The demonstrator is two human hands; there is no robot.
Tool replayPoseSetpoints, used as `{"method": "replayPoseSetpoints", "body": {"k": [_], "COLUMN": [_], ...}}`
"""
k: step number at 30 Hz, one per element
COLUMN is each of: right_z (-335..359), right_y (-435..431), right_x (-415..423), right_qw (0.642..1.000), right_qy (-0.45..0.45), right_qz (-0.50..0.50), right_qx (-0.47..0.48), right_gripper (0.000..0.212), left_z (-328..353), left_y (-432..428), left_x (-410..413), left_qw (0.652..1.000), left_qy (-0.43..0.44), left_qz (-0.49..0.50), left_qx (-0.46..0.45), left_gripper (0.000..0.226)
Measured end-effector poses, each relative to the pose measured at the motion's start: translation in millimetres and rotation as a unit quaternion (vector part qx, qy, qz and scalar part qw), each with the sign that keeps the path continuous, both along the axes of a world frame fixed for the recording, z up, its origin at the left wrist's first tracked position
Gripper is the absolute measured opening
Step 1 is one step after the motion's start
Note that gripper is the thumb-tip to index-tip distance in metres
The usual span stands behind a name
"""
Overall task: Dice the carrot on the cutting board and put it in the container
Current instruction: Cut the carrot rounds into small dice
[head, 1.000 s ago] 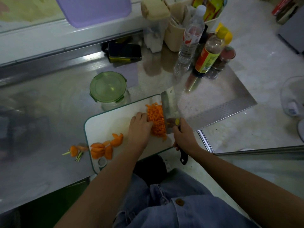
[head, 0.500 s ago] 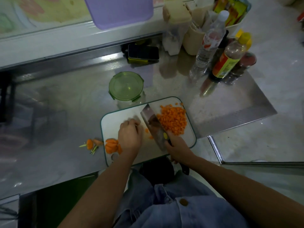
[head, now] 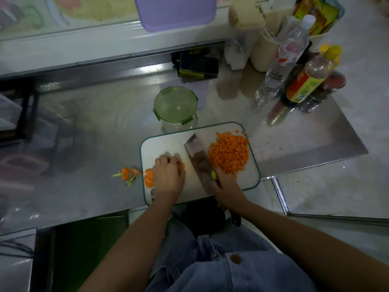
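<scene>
The step in hand looks like dicing the last uncut carrot pieces (head: 149, 177) at the left edge of the cutting board (head: 164, 144). The left hand (head: 168, 175) curls its fingers over them and pins them down. The right hand (head: 226, 187) grips the handle of the cleaver (head: 197, 157), whose blade slants across the board's middle, between that hand and the diced pile (head: 229, 153).

To do it well, tuck the fingertips back so the knuckles guide the blade, and cut strips first, then across.

The pile reaches the board's far and right edges, so a wide sweep could spill cubes onto the counter (head: 94, 127). The board sits at the counter's near edge with little margin. The container (head: 175, 104), lid on, stands just past the board's far edge. Bottles (head: 282, 60) crowd the far right corner. The most room lies to the left, past the trimmings (head: 128, 173).
</scene>
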State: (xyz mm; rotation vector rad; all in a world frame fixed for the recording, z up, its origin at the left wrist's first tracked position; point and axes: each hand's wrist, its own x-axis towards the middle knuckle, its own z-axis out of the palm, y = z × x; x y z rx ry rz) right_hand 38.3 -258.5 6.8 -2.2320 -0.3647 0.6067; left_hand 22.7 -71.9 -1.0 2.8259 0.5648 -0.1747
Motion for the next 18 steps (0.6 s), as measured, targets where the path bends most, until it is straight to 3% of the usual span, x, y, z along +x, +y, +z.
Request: {"method": "replayPoseSetpoints", "body": {"k": [2,7,10,14,18], "right_z": [-3,-6,3,7,1], "right_y": [-3,-15,-4,8,6], "right_x": [2,16,12,4,16], "right_qw": [0.999,0.992,0.995,0.999,0.999], "right_qy": [0.009,0.006,0.017,0.032,0.017], "right_qz": [-0.039,-0.122,-0.095,0.031,-0.043], "right_qx": [-0.005,-0.037,-0.007,-0.013,-0.029], "right_gripper": [0.005,0.013,0.011,0.013,0.017], "left_z": [-1,-3,-2,-1,1], "left_y": [3,11,18,27,34], "left_x": [-3,-8,-13,-24,-32], "left_qw": [1.0,1.0,0.999,0.998,0.999], "left_qy": [0.003,-0.025,-0.039,-0.06,-0.039], "left_qz": [0.003,0.01,0.003,-0.018,0.005], "left_qx": [0.005,-0.005,-0.002,-0.002,-0.01], "left_gripper": [0.038,0.039,0.037,0.036,0.04]}}
